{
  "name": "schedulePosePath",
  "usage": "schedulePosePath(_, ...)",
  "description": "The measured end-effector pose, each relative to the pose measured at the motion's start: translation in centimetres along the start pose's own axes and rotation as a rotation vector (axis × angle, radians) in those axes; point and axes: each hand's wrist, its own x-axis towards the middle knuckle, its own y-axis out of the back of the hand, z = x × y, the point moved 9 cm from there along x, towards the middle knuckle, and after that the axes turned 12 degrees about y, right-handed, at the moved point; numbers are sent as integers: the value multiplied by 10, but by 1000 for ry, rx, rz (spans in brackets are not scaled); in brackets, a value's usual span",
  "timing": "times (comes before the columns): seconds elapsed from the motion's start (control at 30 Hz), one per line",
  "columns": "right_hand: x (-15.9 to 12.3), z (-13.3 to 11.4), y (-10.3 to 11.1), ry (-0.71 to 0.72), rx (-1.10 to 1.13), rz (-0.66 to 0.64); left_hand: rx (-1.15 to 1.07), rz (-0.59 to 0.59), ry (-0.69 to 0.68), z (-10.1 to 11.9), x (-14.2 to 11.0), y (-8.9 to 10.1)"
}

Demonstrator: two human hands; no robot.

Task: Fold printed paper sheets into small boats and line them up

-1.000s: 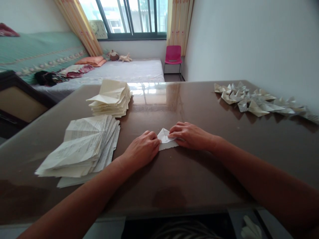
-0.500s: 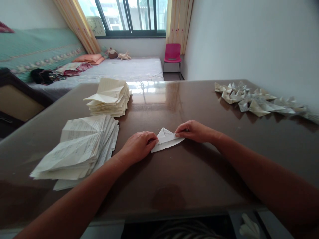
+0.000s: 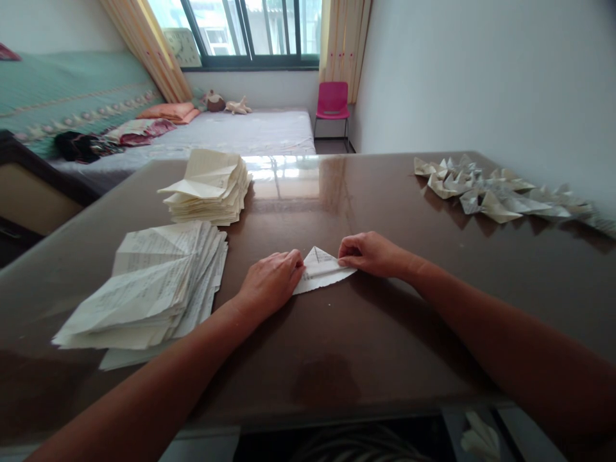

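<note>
Look at the gloss on this desk (image 3: 346,346), smooth, mirror-like toward the far edge! Midway between left and right edges, the folded sheet (image 3: 321,274) is matt paper, ragged-rimmed. More matt, creased paper: the white stack (image 3: 154,276) toward the left edge, the cream stack (image 3: 212,183) by the far-left corner. Paper shapes (image 3: 500,208), crisply creased, by the far-right corner.

Pink chair (image 3: 332,101) near a bed (image 3: 269,131), bright window (image 3: 270,29) behind, the floor (image 3: 331,147) apparently dark.

The bare left hand (image 3: 272,278) hides the left end of the white, peaked folded paper (image 3: 320,273), whose writing is too small to read.
</note>
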Motion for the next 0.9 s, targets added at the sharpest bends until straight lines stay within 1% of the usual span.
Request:
schedulePosePath(0.2,-1,-2,0,-17,-50,3,103,40,13,2,-2,0)
schedulePosePath(0.27,-1,-2,0,-24,-79,3,144,78,-8,6,-5,2)
schedulePosePath(0.33,-1,-3,1,-27,-105,7,180,141,-79,14,-8,7)
schedulePosePath(0.4,-1,-3,1,-27,-122,7,191,185,-209,27,-13,10)
schedulePosePath(0.5,-2,-4,2,-32,-144,0,185,151,-401,43,-20,7)
schedulePosePath(0.57,-2,-4,2,-34,-151,3,203,117,-454,48,-22,3)
schedulePosePath(0.77,-1,-2,1,-23,-147,18,258,115,-443,49,-23,0)
schedulePosePath(0.83,-3,3,11,-37,-179,71,259,114,-436,49,-23,0)
schedulePosePath(0.9,-7,2,29,-10,-216,176,252,112,-431,49,-23,1)
